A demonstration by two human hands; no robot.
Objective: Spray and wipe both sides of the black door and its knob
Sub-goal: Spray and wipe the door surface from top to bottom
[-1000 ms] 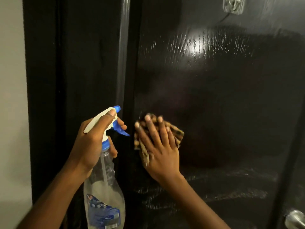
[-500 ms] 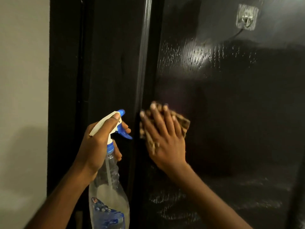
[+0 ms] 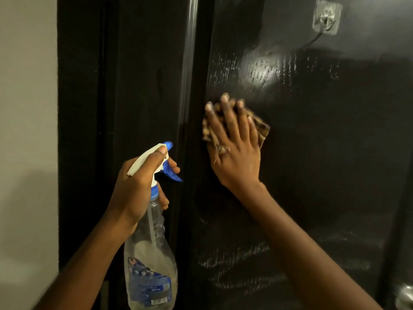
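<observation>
Right hand (image 3: pixel 234 153) flat, fingers straight, presses checked cloth (image 3: pixel 261 128) against wet black door (image 3: pixel 312 153) (near its left edge); left hand (image 3: pixel 138 186) grips spray bottle (image 3: pixel 152 253) upright.

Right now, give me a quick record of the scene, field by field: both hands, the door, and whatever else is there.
left hand: grips the spray bottle at its neck
right hand: fingers straight, presses the checked cloth on the door
door: black, glossy, wet streaks above and below the cloth
knob: only an edge shows, bottom right
hook: stuck high on the door
</observation>
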